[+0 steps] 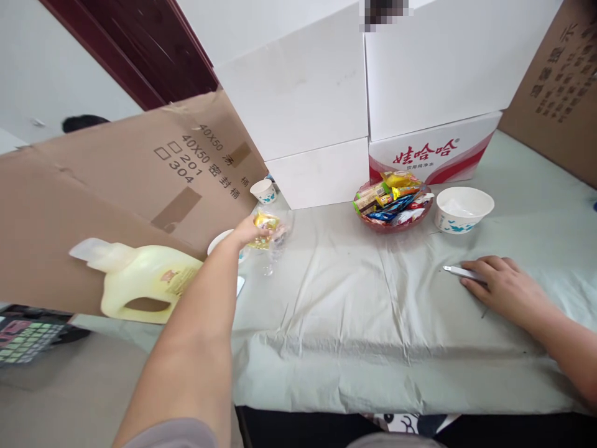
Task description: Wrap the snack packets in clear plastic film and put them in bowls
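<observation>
Head view: my left hand (246,233) reaches far over table (354,323), grip closed on clear glass (276,244) beside yellow packet (265,221); my right hand (501,287) lies flat, fingers covering white pen-like tool (459,271).

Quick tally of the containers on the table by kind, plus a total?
Paper bowls: 2, one at right, one behind the left hand and partly hidden
Paper cup: 1
Red snack dish: 1
Yellow jug: 1
Clear glass: 1
Total: 6
</observation>
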The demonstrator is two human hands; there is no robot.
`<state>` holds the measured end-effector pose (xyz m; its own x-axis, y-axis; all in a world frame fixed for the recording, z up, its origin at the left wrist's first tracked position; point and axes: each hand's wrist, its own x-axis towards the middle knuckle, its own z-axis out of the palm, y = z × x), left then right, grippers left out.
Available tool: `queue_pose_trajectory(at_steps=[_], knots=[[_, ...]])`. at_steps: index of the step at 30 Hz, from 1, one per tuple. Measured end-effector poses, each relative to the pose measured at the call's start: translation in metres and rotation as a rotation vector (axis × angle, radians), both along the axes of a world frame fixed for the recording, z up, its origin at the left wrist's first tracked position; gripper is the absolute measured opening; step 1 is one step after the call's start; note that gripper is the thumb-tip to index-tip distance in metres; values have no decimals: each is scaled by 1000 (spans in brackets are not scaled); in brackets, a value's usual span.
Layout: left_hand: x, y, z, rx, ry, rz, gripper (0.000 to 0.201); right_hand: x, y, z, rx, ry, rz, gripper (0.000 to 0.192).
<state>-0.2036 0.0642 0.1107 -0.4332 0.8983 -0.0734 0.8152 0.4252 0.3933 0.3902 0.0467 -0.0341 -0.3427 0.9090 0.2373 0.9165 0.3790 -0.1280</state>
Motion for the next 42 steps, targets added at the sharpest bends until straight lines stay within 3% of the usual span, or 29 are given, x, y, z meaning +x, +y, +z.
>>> queue_pose_trajectory(at_steps=[4,9,12,16,19,21,24,27,30,32,36,38,42], knots=[[-1,-7,22,88,-217,31,55,1,-3,4,-26,-6,48,50],[4,-9,28,294,-366,262,52,-14,-13,18,150,38,45,45],[4,-17,33,308,-414,326,50,-23,-17,23,202,94,138,43],[4,-38,47,309,-586,330,41,-35,-26,34,127,255,231,38],[19,-48,48,351,-671,296,45,-61,-44,57,-113,524,273,36],[45,-50,39,403,-727,244,51,-93,-58,77,-361,733,345,39],[106,-55,11,514,-837,148,58,-153,-67,99,-693,1076,599,57],[175,-69,-21,510,-936,52,63,-205,-59,100,-888,1312,547,74],[224,-87,-51,506,-1077,-74,63,-227,-48,88,-1094,1474,544,66],[240,-97,-66,549,-1080,-76,64,-226,-45,79,-1159,1498,617,56],[248,-110,-90,648,-927,-72,65,-209,-46,62,-1119,1481,634,46],[249,-114,-98,681,-895,-160,68,-203,-47,58,-1084,1469,627,47],[249,-119,-102,591,-1012,-418,74,-192,-54,61,-1008,1343,643,42]])
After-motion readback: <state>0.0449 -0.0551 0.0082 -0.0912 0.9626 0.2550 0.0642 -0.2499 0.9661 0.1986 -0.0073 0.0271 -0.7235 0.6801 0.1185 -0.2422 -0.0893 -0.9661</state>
